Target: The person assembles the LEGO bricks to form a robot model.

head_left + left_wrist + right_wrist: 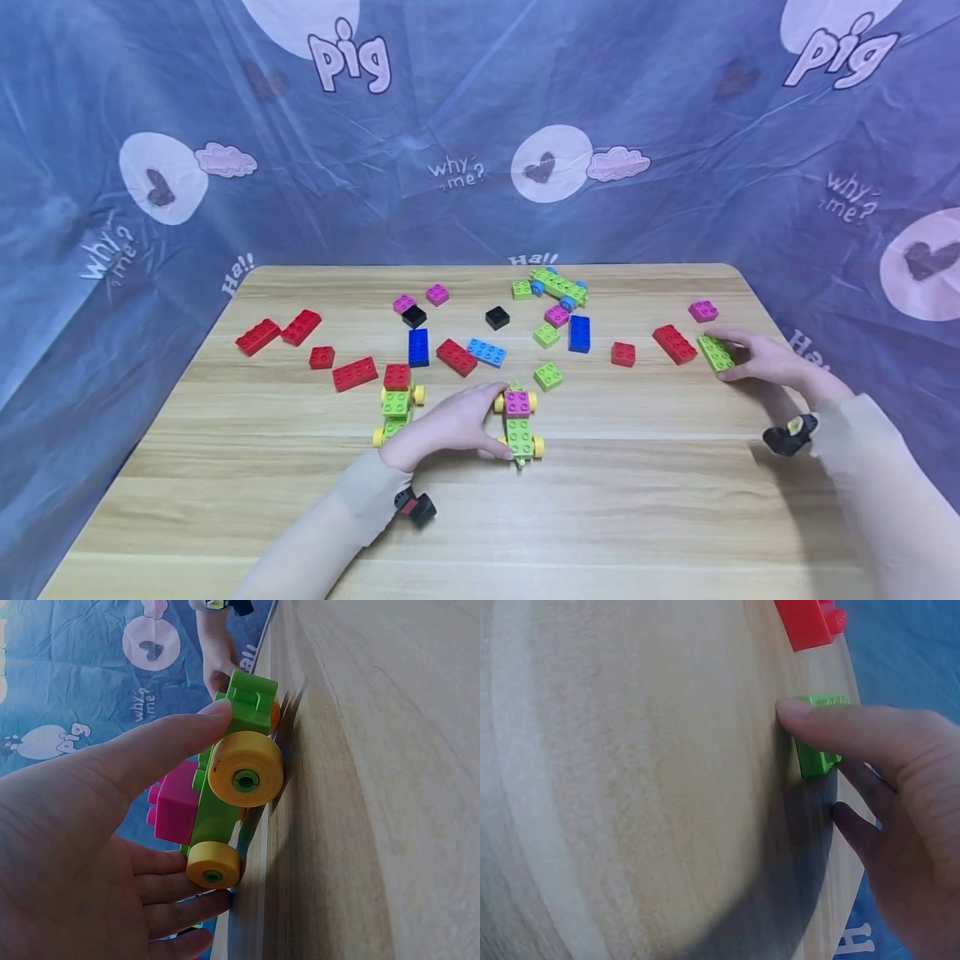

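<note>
We see the left hand (pixel 459 421) spread along the side of a green car (pixel 519 440) with yellow wheels, its thumb at the near end and its fingers by the far wheel, holding the car between them. A pink brick (pixel 517 403) sits on the car's far half, and the car stands near the middle of the wooden table (pixel 600 517). Well apart, at the table's right, we see the right hand (pixel 767 362) pinching a long green brick (pixel 715 353) between thumb and fingers, just beside a long red brick (pixel 674 344). Left of the left hand, we find another yellow-wheeled car (pixel 395 406).
</note>
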`<state>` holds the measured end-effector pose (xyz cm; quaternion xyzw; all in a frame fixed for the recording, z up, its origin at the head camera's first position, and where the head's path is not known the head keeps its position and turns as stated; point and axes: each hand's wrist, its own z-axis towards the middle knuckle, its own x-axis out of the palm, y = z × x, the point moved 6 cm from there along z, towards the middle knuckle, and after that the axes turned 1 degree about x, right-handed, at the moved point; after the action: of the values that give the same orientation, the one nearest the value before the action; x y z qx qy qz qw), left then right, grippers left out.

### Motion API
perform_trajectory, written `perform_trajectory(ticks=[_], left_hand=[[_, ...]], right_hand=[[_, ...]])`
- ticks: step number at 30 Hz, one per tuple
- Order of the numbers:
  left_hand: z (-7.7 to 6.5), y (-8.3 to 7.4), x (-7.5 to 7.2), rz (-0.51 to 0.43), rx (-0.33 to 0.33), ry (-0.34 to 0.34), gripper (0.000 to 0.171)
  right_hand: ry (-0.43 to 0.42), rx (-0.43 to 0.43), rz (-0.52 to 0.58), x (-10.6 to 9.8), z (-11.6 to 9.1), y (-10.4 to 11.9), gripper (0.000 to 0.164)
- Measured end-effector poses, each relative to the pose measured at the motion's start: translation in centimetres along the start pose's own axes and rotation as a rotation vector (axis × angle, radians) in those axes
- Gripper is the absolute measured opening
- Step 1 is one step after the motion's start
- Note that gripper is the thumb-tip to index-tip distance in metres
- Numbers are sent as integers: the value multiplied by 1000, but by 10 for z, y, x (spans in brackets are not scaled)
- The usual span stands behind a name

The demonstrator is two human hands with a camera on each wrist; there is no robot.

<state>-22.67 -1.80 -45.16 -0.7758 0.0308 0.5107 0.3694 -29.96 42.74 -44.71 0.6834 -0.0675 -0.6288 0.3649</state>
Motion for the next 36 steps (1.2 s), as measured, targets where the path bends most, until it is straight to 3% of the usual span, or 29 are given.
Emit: perform_trajectory(ticks=[8,14,18,26,32,36], left_hand=[[-1,-1,-1,-3,-2,5,110],[-1,-1,-1,-3,-9,3,111],[-1,0,-1,-4,-15,2,111],[-1,0,0,-15,-17,5,111],[-2,0,0,-21,-16,9,111],[-1,0,1,-16,-13,7,111]], right_hand=[[-20,134,-31,-3,-2,-2,75],[-107,178,136,-4,-6,0,75],[-189,159,209,-7,-7,8,72],[-320,151,145,-8,3,39,67],[-415,68,220,5,20,68,62],[-436,31,242,17,33,86,60]])
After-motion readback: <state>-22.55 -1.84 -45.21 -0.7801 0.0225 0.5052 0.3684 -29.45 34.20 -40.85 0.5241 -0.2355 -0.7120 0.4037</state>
